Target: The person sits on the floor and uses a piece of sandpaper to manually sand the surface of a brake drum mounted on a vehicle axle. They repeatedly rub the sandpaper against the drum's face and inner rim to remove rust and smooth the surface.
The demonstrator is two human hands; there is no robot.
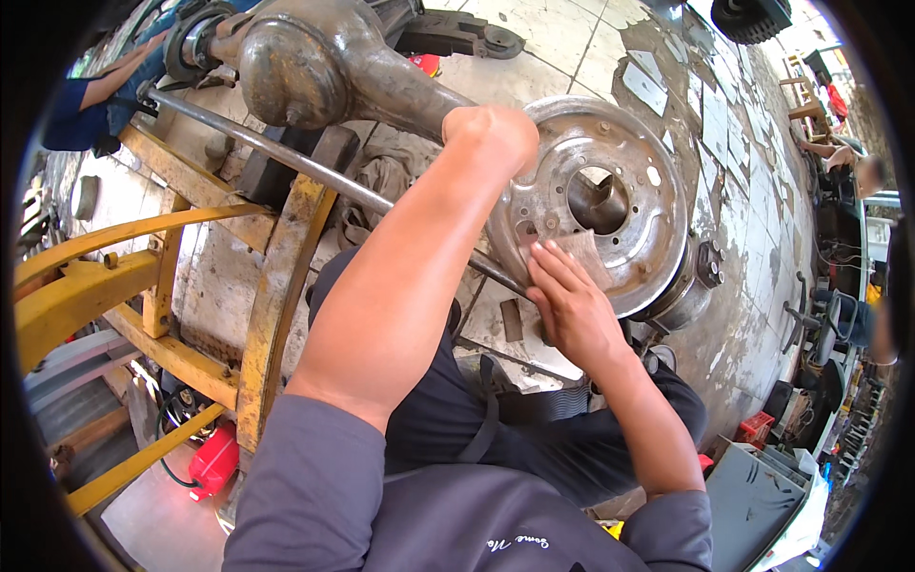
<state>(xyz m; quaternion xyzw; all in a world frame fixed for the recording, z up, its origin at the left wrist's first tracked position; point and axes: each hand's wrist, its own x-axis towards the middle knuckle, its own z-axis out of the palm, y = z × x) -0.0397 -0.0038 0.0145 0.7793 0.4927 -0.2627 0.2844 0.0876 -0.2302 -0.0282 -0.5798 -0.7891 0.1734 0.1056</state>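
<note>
A round, worn metal brake backing plate (pixel 658 214) with a central hole stands in front of me, at the end of a rusty axle housing (pixel 405 91). My left hand (pixel 491 135) is closed at the plate's upper left edge; its fingertips are hidden behind the rim. Low on the plate's face, my right hand (pixel 575 310) lies with fingers stretched, pressing a brownish piece of sandpaper (pixel 589 255) against the metal. Part of the sandpaper sticks out beyond the fingers. A long metal rod (pixel 286 143) passes beneath my left forearm.
A yellow metal frame (pixel 257 324) stands at my left, with a red tool (pixel 214 462) below it. Broken floor tiles (pixel 645 91) lie at the far right. A grey metal box (pixel 753 491) is at lower right. Another person's arm (pixel 105 86) shows at upper left.
</note>
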